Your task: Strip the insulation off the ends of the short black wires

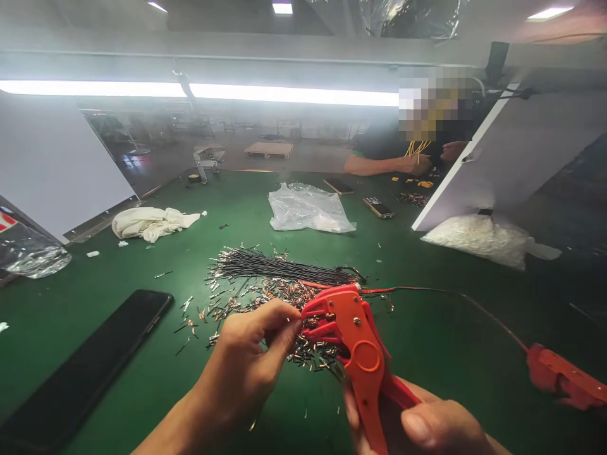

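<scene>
My right hand (439,423) is wrapped round the handles of a red and orange wire stripper (363,344), which points up and to the left. Thumb and forefinger of my left hand (258,344) are pinched together right at the stripper's jaws; whatever they hold is too small to make out. Behind the tool lies a bundle of black wires (284,265) with bare ends. Under and around both hands, short wire scraps (289,294) with copper and black bits are heaped on the green table mat (213,411).
A black phone (90,366) lies at left. A second red tool (564,379) is at right, near a thin red cord (422,289). Farther back are a clear plastic bag (308,208), a white cloth (152,222) and a filled bag (478,237). A co-worker's arm (379,165) shows across the table.
</scene>
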A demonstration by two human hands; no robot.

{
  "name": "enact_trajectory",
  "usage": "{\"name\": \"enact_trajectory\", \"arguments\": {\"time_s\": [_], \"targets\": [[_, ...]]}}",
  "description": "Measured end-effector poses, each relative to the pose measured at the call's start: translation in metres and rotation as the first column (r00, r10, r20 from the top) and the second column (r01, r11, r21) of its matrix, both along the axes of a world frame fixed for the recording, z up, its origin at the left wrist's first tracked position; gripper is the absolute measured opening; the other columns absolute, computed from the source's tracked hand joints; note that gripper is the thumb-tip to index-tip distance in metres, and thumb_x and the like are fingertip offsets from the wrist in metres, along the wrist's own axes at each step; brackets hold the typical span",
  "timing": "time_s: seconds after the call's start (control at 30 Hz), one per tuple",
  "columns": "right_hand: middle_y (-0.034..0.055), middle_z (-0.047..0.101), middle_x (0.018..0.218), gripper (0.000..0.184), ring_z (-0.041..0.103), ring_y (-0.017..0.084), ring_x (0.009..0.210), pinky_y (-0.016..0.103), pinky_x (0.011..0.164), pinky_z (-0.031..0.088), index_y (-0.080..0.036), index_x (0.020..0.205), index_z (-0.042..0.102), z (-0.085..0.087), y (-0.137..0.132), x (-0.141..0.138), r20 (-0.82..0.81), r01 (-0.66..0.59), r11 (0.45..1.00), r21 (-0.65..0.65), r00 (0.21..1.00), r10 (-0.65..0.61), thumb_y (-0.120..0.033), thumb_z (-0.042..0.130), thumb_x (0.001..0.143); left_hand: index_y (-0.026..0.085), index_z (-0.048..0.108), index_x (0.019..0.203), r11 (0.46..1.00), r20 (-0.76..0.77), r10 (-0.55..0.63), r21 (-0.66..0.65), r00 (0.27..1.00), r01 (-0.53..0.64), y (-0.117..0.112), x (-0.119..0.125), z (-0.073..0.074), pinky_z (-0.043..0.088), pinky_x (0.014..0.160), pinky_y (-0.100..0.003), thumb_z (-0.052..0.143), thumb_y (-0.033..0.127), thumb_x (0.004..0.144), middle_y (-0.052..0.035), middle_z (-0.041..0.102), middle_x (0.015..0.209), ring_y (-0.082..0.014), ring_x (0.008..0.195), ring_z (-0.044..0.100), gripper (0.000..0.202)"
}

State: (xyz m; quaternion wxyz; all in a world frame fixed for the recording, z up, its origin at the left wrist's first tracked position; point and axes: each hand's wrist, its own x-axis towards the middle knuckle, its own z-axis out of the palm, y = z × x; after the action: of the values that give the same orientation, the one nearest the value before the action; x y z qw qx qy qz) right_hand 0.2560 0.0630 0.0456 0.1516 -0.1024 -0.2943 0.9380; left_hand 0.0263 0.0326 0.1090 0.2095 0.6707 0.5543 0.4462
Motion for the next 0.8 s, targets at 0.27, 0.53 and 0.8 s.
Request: {"name": "enact_trajectory", "arguments": {"time_s": [0.27,0.53,0.8], "targets": [[0.004,0.056,0.066,0.041,0.047,0.012,0.056,0.02,0.055,0.036,-0.009,0.099,0.06,0.001,0.007,0.003,-0.087,-0.022,0.998,-0.055,0.996,0.017,-0.04,0.063,0.073,0.015,0.06,0.078,0.904,0.45,0.085,-0.41,0.889,0.121,0.003,0.001,0.005,0.039,0.036,-0.017,0.061,0.04,0.081,0.0039,0.054,0.051,-0.007,0.039,0.047,0.025],[0.0042,0.054,0.067,0.039,0.048,0.011,0.058,0.02,0.056,0.035,-0.006,0.094,0.063,-0.001,0.003,0.004,-0.04,-0.005,1.0,-0.002,0.999,0.005,-0.039,0.068,0.074,0.015,0.065,0.075,0.953,0.388,-0.038,-0.263,0.921,0.151,0.002,-0.001,0.008,0.038,0.035,-0.017,0.059,0.029,0.084,0.0024,0.055,0.05,-0.0073,0.04,0.048,0.018],[0.0001,0.049,0.072,0.039,0.042,0.008,0.06,0.02,0.059,0.033,-0.008,0.093,0.062,0.019,0.005,0.007,0.099,-0.037,0.998,0.06,0.995,0.03,-0.039,0.075,0.073,0.015,0.068,0.071,0.982,0.177,-0.112,-0.131,0.978,0.137,0.0,-0.004,0.016,0.039,0.038,-0.014,0.057,0.017,0.084,0.003,0.058,0.049,-0.0058,0.041,0.05,0.017]]}}
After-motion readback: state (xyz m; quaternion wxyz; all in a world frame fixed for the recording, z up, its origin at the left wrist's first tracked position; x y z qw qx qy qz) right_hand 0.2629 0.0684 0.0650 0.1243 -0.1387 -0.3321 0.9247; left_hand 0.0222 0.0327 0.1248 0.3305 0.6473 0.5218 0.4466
